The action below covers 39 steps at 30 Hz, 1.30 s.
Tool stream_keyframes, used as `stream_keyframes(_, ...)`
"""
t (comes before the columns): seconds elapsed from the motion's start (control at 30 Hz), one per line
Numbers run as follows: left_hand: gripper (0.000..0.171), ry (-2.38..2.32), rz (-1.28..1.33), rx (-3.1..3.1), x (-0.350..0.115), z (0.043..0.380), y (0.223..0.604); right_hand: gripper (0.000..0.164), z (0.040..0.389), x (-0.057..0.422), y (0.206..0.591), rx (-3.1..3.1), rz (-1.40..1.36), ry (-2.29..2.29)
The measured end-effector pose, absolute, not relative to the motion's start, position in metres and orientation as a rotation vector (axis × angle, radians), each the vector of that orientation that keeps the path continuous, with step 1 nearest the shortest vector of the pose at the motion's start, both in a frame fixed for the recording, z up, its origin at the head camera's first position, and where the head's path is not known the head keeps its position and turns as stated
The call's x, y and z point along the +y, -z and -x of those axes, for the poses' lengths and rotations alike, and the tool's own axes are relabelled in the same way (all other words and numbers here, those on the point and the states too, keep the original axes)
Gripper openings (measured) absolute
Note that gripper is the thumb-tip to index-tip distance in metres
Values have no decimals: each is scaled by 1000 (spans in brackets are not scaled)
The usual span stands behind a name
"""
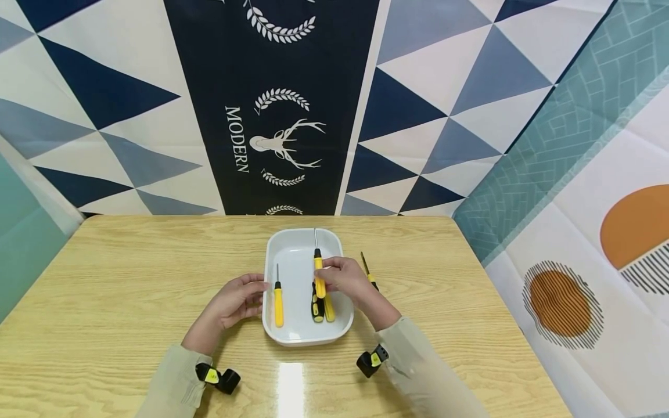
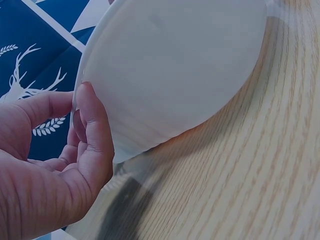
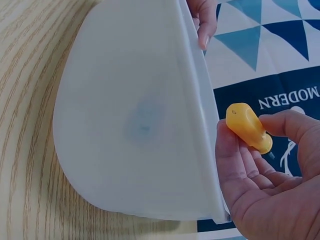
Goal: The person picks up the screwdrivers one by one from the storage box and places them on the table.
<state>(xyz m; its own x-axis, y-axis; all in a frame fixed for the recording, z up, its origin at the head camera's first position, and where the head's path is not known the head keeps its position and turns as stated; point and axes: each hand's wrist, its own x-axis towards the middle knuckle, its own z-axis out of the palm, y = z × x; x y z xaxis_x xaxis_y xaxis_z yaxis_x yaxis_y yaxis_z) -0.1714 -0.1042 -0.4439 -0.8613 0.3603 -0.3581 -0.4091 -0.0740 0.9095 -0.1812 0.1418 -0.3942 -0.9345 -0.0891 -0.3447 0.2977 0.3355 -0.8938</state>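
A white tray (image 1: pixel 308 335) with rounded corners and raised walls stands on the table. My left hand (image 1: pixel 241 302) pinches its left rim, and the left wrist view has fingertips (image 2: pixel 89 97) against the outer wall. Over the tray's right half, my right hand (image 1: pixel 346 277) grips a screwdriver by its yellow handle (image 1: pixel 319 284), shaft pointing to the far side. In the right wrist view the handle's yellow butt end (image 3: pixel 245 125) sits between thumb and fingers. Inside lie another yellow screwdriver (image 1: pixel 279 307) at left, a black-and-yellow screwdriver (image 1: pixel 317 310), and a yellow handle (image 1: pixel 329 309) beside it.
Right of the tray, another screwdriver (image 1: pixel 366 267) lies on the wooden table (image 1: pixel 130 290), its handle partly hidden behind my right wrist. Patterned cloth (image 1: pixel 287 116) hangs at the table's far edge, with more cloth (image 1: pixel 564 278) on the right.
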Motion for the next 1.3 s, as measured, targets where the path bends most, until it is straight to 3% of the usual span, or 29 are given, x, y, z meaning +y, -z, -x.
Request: stream_keyframes(1.3, 51, -1986, 79, 1690, -103, 170, 441, 34, 180, 156, 389, 2316, -187, 1653)
